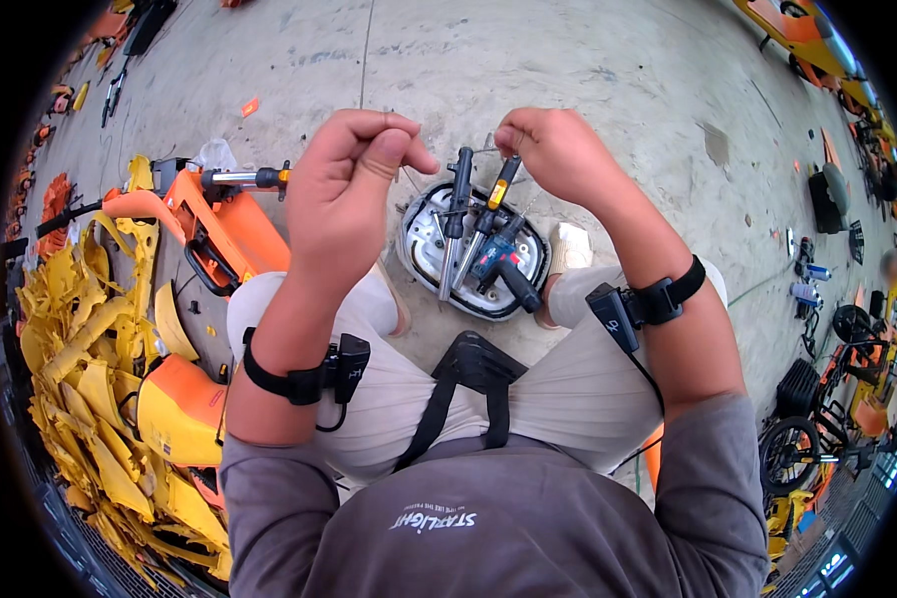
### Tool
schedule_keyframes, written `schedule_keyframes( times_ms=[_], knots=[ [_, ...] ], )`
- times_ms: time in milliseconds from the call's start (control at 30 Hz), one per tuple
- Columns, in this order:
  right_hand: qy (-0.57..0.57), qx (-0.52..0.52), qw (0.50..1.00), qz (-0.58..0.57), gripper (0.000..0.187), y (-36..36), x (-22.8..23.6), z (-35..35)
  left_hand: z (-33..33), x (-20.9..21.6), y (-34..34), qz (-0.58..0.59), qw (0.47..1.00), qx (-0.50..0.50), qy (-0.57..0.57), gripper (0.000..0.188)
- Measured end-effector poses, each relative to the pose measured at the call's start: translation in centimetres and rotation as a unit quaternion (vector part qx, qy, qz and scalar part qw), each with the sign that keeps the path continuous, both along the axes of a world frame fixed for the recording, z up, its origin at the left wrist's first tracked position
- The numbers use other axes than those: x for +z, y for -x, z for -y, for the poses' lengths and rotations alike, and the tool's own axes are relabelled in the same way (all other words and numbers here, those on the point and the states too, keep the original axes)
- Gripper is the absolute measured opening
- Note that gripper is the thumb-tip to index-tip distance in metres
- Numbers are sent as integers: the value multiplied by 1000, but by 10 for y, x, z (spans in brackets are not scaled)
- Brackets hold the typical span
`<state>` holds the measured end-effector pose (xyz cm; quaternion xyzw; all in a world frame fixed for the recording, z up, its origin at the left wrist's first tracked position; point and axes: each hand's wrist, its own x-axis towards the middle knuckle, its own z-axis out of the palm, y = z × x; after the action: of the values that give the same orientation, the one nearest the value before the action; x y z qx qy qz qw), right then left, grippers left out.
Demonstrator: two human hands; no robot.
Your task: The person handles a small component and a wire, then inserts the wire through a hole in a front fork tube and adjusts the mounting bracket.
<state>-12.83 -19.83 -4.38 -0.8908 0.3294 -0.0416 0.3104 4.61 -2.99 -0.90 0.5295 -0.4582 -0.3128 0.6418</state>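
Note:
My left hand (347,184) is raised in front of me, its thumb and fingers pinched together. A thin strand seems to show at its fingertips, too fine to name. My right hand (558,149) is also closed in a pinch, above the top of a yellow-and-black handle (502,184); what it holds is hidden. Below the hands, an oval pale tray with a dark rim (419,261) lies on the floor between my feet. Across it rest a grey-handled tool with a metal shaft (456,204), the yellow-and-black-handled tool and a blue-and-black cordless drill (503,269).
To my left stand an orange frame part (234,234) and a yellow-and-orange shell (181,411), beside a heap of broken yellow panels (90,389). Wheels (789,453) and vehicle parts lie at the right. An orange scrap (250,106) is on the concrete floor ahead.

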Motion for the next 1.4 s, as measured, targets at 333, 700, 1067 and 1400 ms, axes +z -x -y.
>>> schedule_keyframes(
  times_ms=[333, 700, 1067, 1400],
  knots=[
    [-212, -34, 946, 243, 19, -4, 26, -22, 1, -3, 6, 53, 994, 23, -93, 11],
    [-385, -91, 903, 171, 17, -8, 20, -22, 3, -3, 8, 73, 984, 26, -159, 13],
    [-230, -9, 958, 173, 20, 5, 17, -29, 7, -4, 9, 107, 953, -9, -283, 16],
    [-97, 20, 985, 141, 12, 6, 26, -33, 5, -10, 6, 192, 954, -2, -231, 14]
  ],
)
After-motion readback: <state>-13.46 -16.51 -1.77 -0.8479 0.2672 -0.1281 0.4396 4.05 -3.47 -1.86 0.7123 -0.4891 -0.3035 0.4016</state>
